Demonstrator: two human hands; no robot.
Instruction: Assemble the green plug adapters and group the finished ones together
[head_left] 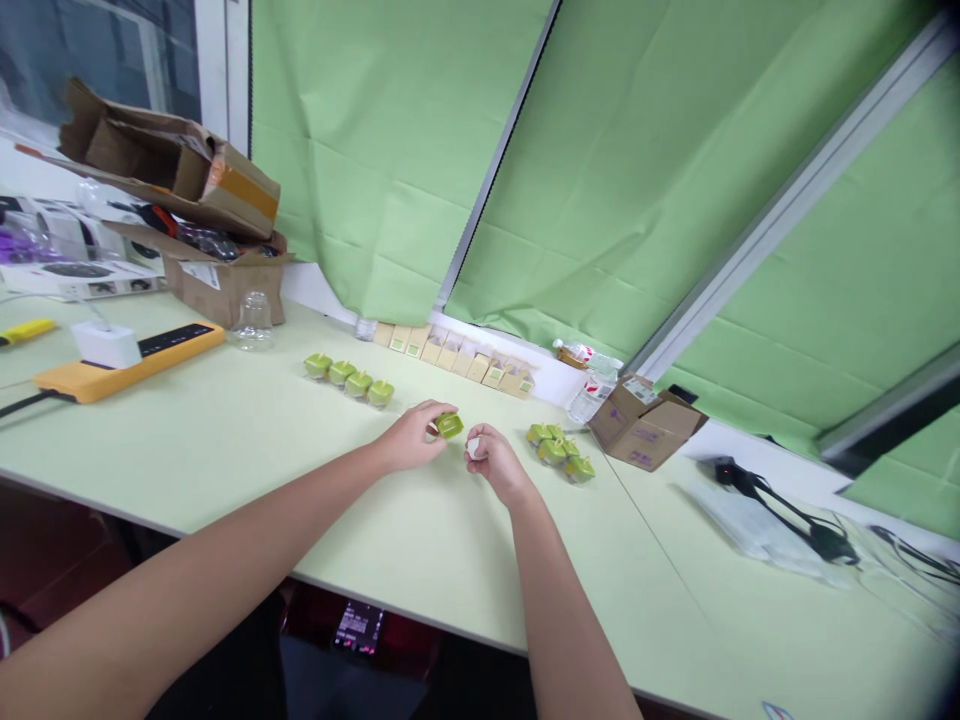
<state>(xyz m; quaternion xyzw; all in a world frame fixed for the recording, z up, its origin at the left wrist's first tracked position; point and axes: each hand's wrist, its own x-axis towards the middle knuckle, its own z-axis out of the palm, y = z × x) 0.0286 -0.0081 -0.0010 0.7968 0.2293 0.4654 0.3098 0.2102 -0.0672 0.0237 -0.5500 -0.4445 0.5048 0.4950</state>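
Note:
My left hand [416, 435] is closed around a small green cup [450, 426], whose hollow side faces me. A little to its right, my right hand [495, 462] pinches a small white rounded piece [474, 448] between thumb and fingers; its exact kind is too small to make out. The two held pieces are apart, just above the table. Beyond my left hand stands a row of several small green-topped containers [358, 384]. Several more green-topped containers [553, 451] are grouped to the right of my right hand.
Small tan boxes [451, 356] line the table's back edge. A cardboard box [649, 430] and plastic bottles [592, 395] stand back right. An orange power strip [131, 365], a clear jar [254, 320] and an open carton [217, 285] occupy the left. Black cables [787, 510] lie at right.

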